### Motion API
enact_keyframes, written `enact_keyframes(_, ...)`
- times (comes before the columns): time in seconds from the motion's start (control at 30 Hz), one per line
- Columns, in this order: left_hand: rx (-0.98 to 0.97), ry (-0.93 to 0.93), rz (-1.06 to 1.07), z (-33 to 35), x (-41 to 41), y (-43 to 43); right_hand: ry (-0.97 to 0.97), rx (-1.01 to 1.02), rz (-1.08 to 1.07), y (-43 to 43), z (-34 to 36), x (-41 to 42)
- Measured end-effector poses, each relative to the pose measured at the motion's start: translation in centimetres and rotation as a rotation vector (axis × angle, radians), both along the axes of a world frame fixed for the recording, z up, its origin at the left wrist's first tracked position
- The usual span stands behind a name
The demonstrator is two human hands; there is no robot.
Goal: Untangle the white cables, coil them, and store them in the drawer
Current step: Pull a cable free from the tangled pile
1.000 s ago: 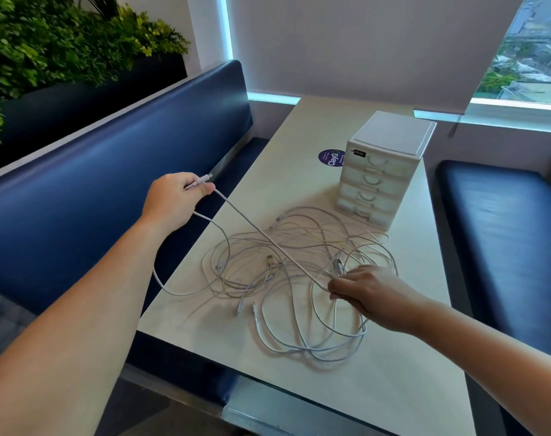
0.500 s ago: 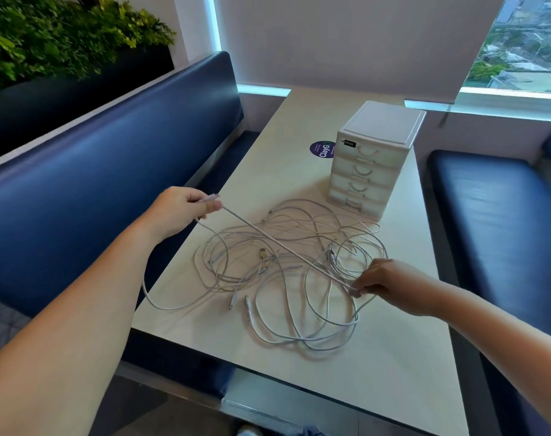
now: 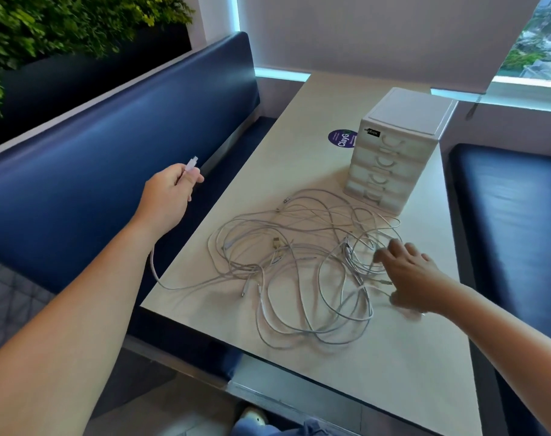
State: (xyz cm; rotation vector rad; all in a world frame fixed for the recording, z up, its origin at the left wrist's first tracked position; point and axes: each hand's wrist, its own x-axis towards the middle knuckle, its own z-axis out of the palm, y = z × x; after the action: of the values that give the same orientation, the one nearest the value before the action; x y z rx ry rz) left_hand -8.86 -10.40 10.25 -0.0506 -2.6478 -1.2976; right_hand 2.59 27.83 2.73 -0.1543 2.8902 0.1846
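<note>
A tangle of white cables lies spread over the middle of the pale table. My left hand is out past the table's left edge and pinches one cable's plug end; that cable hangs slack below my wrist and runs back onto the table. My right hand, blurred, has its fingers spread on the right side of the tangle. The small white drawer unit stands behind the cables, with all its drawers closed.
A round purple sticker is on the table left of the drawer unit. Blue padded benches flank the table on both sides. Green plants top the left bench back. A window is at the far right.
My right hand has let go of the cable it pinched and spread its fingers. The cable that ran taut between my hands now hangs slack. My left hand moved further left.
</note>
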Motion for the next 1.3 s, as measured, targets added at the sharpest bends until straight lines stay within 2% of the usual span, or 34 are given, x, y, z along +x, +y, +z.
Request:
enact_keyframes(0.07, 0.022, 0.019, 0.02, 0.3, 0.3, -0.3, 0.047, -0.2, 0.02, -2.5, 0.6, -1.3)
enact_keyframes(0.13, 0.05, 0.044, 0.034, 0.6, 0.4, -0.6, 0.173, -0.446, 0.073, -5.7, 1.2, -2.4)
enact_keyframes(0.2, 0.086, 0.065, 0.049, 0.8, 0.5, -1.0, 0.153, -0.619, 0.103, -9.1, 1.3, -2.9)
enact_keyframes(0.23, 0.107, 0.069, 0.053, 0.8, 0.5, -1.3, 0.068, -0.621, 0.121, -10.7, 0.8, -2.9)
enact_keyframes(0.33, 0.145, 0.085, 0.066, 0.9, 0.6, -1.9, -0.242, -0.395, 0.152, -14.3, -2.5, -2.3)
enact_keyframes(0.4, 0.176, 0.105, 0.063, 1.0, 0.8, -2.3, -0.314, -0.362, 0.133, -15.8, -4.6, -1.6)
enact_keyframes(0.57, 0.234, 0.136, 0.061, 0.9, 0.9, -2.5, -0.241, -0.683, -0.039, -16.8, -6.0, -0.9)
enact_keyframes(0.73, 0.286, 0.189, 0.113, 0.8, 0.6, -3.0, -0.253, -1.12, -0.216, -14.6, -3.8, -0.4)
enact_keyframes(0.9, 0.336, 0.227, 0.138, 1.0, -0.1, -2.7, 0.219, -0.879, -0.059, -11.3, -3.5, -0.3)
enact_keyframes(1.0, 0.297, 0.21, 0.108, 1.0, -0.2, -2.1, 0.172, -0.895, -0.062, -10.8, -2.9, -0.2)
enact_keyframes(1.13, 0.231, 0.133, 0.016, 0.8, -0.2, -1.1, 0.217, -0.614, 0.052, -9.8, -3.9, 0.5)
enact_keyframes(1.3, -0.043, -0.059, -0.166, -0.6, 0.4, 1.4, 0.174, -0.497, 0.158, -10.2, -3.9, 0.8)
